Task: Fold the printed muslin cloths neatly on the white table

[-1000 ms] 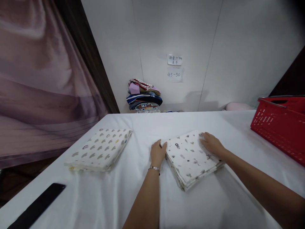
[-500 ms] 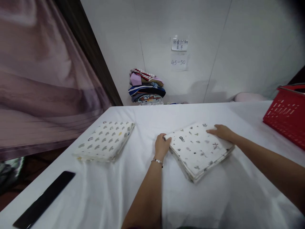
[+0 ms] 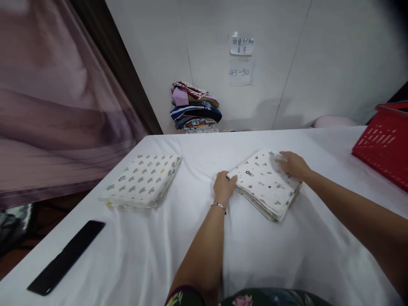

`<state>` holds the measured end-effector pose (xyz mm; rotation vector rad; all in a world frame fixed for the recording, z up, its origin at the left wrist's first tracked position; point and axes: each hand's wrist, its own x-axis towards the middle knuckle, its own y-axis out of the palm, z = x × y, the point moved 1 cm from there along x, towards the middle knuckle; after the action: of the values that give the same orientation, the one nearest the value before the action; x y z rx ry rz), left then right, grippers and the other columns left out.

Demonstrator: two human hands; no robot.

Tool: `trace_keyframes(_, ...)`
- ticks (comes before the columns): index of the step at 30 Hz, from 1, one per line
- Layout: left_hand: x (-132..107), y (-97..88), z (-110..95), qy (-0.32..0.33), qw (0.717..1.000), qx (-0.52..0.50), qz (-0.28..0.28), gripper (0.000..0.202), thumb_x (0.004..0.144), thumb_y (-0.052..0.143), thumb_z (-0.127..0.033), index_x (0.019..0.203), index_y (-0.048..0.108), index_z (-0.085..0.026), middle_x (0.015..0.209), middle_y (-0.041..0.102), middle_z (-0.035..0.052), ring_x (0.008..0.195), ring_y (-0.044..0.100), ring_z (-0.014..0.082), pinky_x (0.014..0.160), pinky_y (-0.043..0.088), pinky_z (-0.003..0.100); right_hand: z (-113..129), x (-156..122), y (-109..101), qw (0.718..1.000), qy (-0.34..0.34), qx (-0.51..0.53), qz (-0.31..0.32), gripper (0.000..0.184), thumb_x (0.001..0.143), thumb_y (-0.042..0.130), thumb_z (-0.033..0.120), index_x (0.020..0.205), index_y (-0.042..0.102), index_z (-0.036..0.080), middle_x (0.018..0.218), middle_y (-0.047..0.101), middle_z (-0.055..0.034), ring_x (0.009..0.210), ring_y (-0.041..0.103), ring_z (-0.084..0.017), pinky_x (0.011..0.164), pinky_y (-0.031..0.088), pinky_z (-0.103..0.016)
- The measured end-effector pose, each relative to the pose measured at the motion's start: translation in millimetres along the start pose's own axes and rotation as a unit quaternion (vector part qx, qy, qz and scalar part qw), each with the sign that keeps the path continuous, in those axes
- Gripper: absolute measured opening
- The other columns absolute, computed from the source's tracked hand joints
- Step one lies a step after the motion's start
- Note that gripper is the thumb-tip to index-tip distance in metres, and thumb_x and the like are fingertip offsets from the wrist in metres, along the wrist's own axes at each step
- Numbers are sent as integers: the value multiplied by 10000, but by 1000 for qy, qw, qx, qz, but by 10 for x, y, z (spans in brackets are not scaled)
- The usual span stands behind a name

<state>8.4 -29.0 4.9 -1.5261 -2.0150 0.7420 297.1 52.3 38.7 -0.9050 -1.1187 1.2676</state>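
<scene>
A folded white cloth (image 3: 264, 180) with small grey and greenish prints lies at an angle on the table, its layers showing along the near edge. My left hand (image 3: 224, 187), with a bracelet at the wrist, pinches its left corner, thumb on top and fingers underneath or behind. On the cloth's far right side rests my right hand (image 3: 295, 165); its thumb and finger are apart, and the other fingers are partly hidden. To the left, a second folded white cloth (image 3: 140, 180) with grey mouse-head prints lies flat, apart from both hands.
White fabric covers the table (image 3: 134, 255). A long black flat object (image 3: 66, 257) lies at the near left. A red plastic basket (image 3: 382, 146) stands at the right edge. Behind the table rises a stack of folded fabrics (image 3: 196, 106); a pinkish curtain (image 3: 57, 106) hangs at left.
The printed cloth under my hands has shifted and turned a little, and its right side looks narrower. My right hand lies further over its top. The view has tilted slightly downward.
</scene>
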Motion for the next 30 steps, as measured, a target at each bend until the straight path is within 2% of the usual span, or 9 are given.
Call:
trace_keyframes(5,-12,-44,-10,40,999,-18,-18,488,806,551,-465,1209,499,-195,1239,513,95,1106,492,230,890,389,297,263,-753,-91,968,-42,244,32,256,794,506,394,881,673,221,957,685,-39,904,605,-222,791,467,-317)
trace_keyframes(9,-102,-112,-169,161,986,-4,-48,363,823,560,-395,1145,563,-226,1239,531,62,1182,423,217,995,314,328,235,-1321,-67,939,0,342,-29,260,765,562,427,869,668,214,877,677,-37,831,599,-201,730,467,-306)
trace_keyframes(11,-195,-100,-308,230,973,-6,-6,250,813,585,-348,1042,624,-255,1144,597,26,1130,462,197,987,320,328,171,-1522,-18,915,58,396,-46,286,744,588,442,882,653,201,791,660,-32,723,593,-174,645,473,-288)
trace_keyframes(14,-383,-19,-509,318,942,-15,103,122,774,630,-283,884,678,-266,996,661,-4,1027,523,180,939,354,320,150,-1754,74,859,149,490,-2,299,715,615,455,835,615,181,683,626,-24,558,559,-132,477,440,-241)
trace_keyframes(17,-559,68,-617,373,911,-14,177,93,741,657,-277,825,695,-264,931,676,-2,969,549,185,896,373,325,264,-1928,124,805,210,544,110,272,710,621,444,727,567,178,662,626,-31,463,522,-104,386,385,-215)
trace_keyframes(19,-641,102,-633,393,898,-1,198,97,735,661,-287,820,701,-263,899,680,4,960,552,196,881,375,332,371,-2003,119,777,218,562,181,253,719,616,422,702,553,178,668,629,-30,444,516,-93,366,370,-205)
trace_keyframes(21,-693,116,-625,399,894,19,204,95,741,656,-277,822,704,-261,893,678,6,957,551,199,881,370,339,459,-2037,98,762,215,574,211,236,731,611,398,697,548,173,677,628,-23,451,529,-87,369,376,-197)
trace_keyframes(25,-760,131,-612,395,894,48,205,130,767,630,-242,871,702,-274,945,663,6,971,544,190,915,345,345,523,-2026,95,750,210,590,212,210,743,604,356,689,528,167,667,621,-9,455,540,-80,380,391,-189)
trace_keyframes(30,-823,179,-622,387,896,87,197,170,819,569,-254,938,687,-282,980,642,18,980,528,191,934,320,354,493,-2001,179,754,191,611,146,168,722,620,315,714,522,180,634,616,16,429,518,-72,342,338,-174)
